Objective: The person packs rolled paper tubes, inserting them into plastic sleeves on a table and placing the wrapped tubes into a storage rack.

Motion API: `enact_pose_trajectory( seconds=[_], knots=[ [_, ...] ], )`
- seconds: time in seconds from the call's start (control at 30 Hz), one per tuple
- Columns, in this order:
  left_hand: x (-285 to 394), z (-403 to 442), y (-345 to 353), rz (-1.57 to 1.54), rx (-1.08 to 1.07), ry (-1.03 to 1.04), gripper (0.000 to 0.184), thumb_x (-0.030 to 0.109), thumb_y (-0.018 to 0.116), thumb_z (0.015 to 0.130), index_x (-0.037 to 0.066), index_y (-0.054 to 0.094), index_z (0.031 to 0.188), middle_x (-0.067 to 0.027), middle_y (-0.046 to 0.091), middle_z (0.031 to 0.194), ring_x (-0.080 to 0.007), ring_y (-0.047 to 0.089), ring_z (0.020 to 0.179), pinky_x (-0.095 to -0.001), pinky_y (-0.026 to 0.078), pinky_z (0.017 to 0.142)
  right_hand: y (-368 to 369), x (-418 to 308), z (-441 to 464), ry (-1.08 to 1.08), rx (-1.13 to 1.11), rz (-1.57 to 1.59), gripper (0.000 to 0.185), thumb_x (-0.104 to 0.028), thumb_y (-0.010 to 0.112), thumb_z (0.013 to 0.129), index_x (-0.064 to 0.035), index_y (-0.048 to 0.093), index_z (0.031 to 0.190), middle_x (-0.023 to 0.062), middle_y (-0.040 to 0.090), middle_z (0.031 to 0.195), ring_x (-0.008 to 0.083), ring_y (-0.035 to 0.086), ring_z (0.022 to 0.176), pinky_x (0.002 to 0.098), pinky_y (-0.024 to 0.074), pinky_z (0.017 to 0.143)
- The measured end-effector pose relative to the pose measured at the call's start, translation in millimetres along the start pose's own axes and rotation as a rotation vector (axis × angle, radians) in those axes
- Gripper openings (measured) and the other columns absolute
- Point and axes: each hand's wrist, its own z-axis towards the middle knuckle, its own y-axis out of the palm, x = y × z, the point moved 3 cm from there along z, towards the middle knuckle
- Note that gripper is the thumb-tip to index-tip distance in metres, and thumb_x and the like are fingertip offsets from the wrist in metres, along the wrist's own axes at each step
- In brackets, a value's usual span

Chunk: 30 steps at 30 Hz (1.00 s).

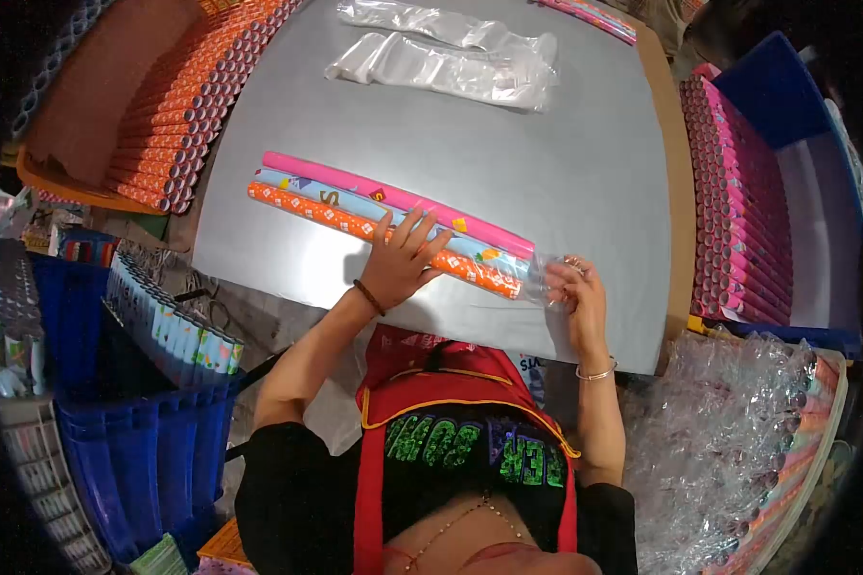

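Three gift-wrap rolls lie side by side at a slant on the grey table: a pink roll (pixel 336 175), a light blue roll (pixel 302 188) and an orange roll (pixel 297 203) with small white marks. My left hand (pixel 403 251) rests across their middle, fingers spread over the blue and orange rolls. A clear plastic sleeve (pixel 539 280) shows past their right ends; how far it reaches along them is hard to see. At that end, the bent fingers of my right hand (pixel 577 287) pinch the loose plastic.
Flat clear sleeves (pixel 441 67) lie on the far side of the grey table (pixel 585 163). Stacked orange rolls (pixel 168 125) stand left, and pink rolls (pixel 738 211) right. A blue crate (pixel 144 460) with light blue rolls is near left; plastic-wrapped rolls (pixel 729 441) are near right.
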Motion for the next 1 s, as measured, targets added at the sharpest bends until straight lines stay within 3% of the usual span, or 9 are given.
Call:
enact_pose_trajectory(
  seconds=[0.07, 0.17, 0.27, 0.5, 0.63, 0.73, 0.83, 0.9, 1.0],
  knots=[
    [-1.1, -0.1, 0.2, -0.007, -0.006, 0.001, 0.067, 0.036, 0.067, 0.078, 0.016, 0.041, 0.136, -0.0115, 0.036, 0.142, -0.0287, 0.032, 0.133, -0.0546, 0.018, 0.107, -0.7, 5.9, 3.4, 0.084, 0.111, 0.028, 0.044, -0.014, 0.052, 0.09, 0.0041, 0.039, 0.127, 0.0178, 0.062, 0.109, 0.0178, 0.063, 0.082, 0.0283, 0.0525, 0.065],
    [-1.6, -0.9, 2.0, 0.012, -0.01, 0.006, 0.065, 0.037, 0.066, 0.078, 0.016, 0.042, 0.136, -0.0113, 0.036, 0.142, -0.0283, 0.031, 0.133, -0.0542, 0.018, 0.107, -1.8, 5.3, 2.7, 0.084, 0.104, -0.376, 0.043, -0.016, 0.053, 0.091, 0.0027, 0.035, 0.126, 0.0154, 0.065, 0.101, 0.0143, 0.06, 0.066, 0.0254, 0.0486, 0.055],
    [-2.2, -1.1, 1.9, 0.019, -0.013, 0.0, 0.069, 0.039, 0.068, 0.076, 0.019, 0.043, 0.136, -0.0096, 0.036, 0.142, -0.0263, 0.03, 0.134, -0.0538, 0.02, 0.105, -3.2, 13.9, 6.5, 0.032, 0.081, -0.36, 0.042, -0.017, 0.054, 0.092, 0.0004, 0.034, 0.124, 0.0133, 0.066, 0.094, 0.0109, 0.056, 0.059, 0.023, 0.0451, 0.05],
    [-2.6, 0.7, 0.8, 0.012, -0.027, 0.011, 0.066, 0.033, 0.069, 0.076, 0.017, 0.043, 0.135, -0.0107, 0.037, 0.141, -0.0272, 0.031, 0.133, -0.053, 0.019, 0.107, -24.0, 8.6, -3.4, 0.022, 0.138, -0.123, 0.029, -0.021, 0.054, 0.094, 0.0007, 0.046, 0.112, 0.0143, 0.067, 0.094, 0.0107, 0.061, 0.07, 0.021, 0.0492, 0.057],
    [-0.2, 2.9, -2.3, 0.005, -0.04, -0.002, 0.069, 0.03, 0.072, 0.073, 0.017, 0.043, 0.134, -0.0108, 0.038, 0.14, -0.0279, 0.031, 0.133, -0.0537, 0.019, 0.107, -18.4, -0.2, -5.7, 0.281, -0.001, 0.176, 0.032, -0.025, 0.055, 0.094, 0.0049, 0.059, 0.105, 0.0126, 0.067, 0.095, 0.0139, 0.062, 0.076, 0.0253, 0.0494, 0.06],
    [0.5, 2.9, -1.5, -0.004, -0.031, 0.0, 0.07, 0.028, 0.072, 0.072, 0.016, 0.043, 0.134, -0.0115, 0.038, 0.14, -0.0286, 0.031, 0.133, -0.0542, 0.018, 0.107, -5.4, -4.4, 0.4, 0.359, -0.251, -0.003, 0.039, -0.031, 0.058, 0.092, 0.0021, 0.061, 0.111, 0.0069, 0.067, 0.085, 0.008, 0.056, 0.064, 0.0213, 0.0452, 0.055],
    [-0.3, 0.9, 0.1, 0.008, -0.049, 0.007, 0.069, 0.031, 0.071, 0.074, 0.017, 0.043, 0.135, -0.011, 0.038, 0.14, -0.0288, 0.031, 0.133, -0.0543, 0.018, 0.107, 12.8, -8.9, 6.3, 0.349, -0.218, -0.446, 0.036, -0.033, 0.06, 0.089, -0.0004, 0.065, 0.105, 0.0017, 0.063, 0.075, 0.0047, 0.049, 0.06, 0.0197, 0.0356, 0.05],
    [-2.4, -2.5, 7.5, 0.012, -0.043, 0.001, 0.068, 0.033, 0.07, 0.075, 0.018, 0.043, 0.135, -0.0107, 0.038, 0.14, -0.0288, 0.031, 0.133, -0.0543, 0.017, 0.108, 8.0, 5.2, 16.4, 0.325, -0.234, -0.477, 0.035, -0.033, 0.061, 0.089, -0.0008, 0.067, 0.1, -0.0016, 0.06, 0.07, 0.0035, 0.048, 0.062, 0.0206, 0.0334, 0.051],
    [-4.2, -3.1, 7.5, -0.006, -0.077, -0.023, 0.063, 0.038, 0.068, 0.077, 0.018, 0.047, 0.132, -0.0105, 0.038, 0.139, -0.0282, 0.029, 0.134, -0.0555, 0.018, 0.107, 19.2, 9.5, 15.5, -0.002, 0.016, -0.453, 0.032, -0.027, 0.057, 0.09, 0.0026, 0.066, 0.095, -0.0019, 0.059, 0.072, 0.0043, 0.048, 0.067, 0.0214, 0.0367, 0.057]
  ],
)
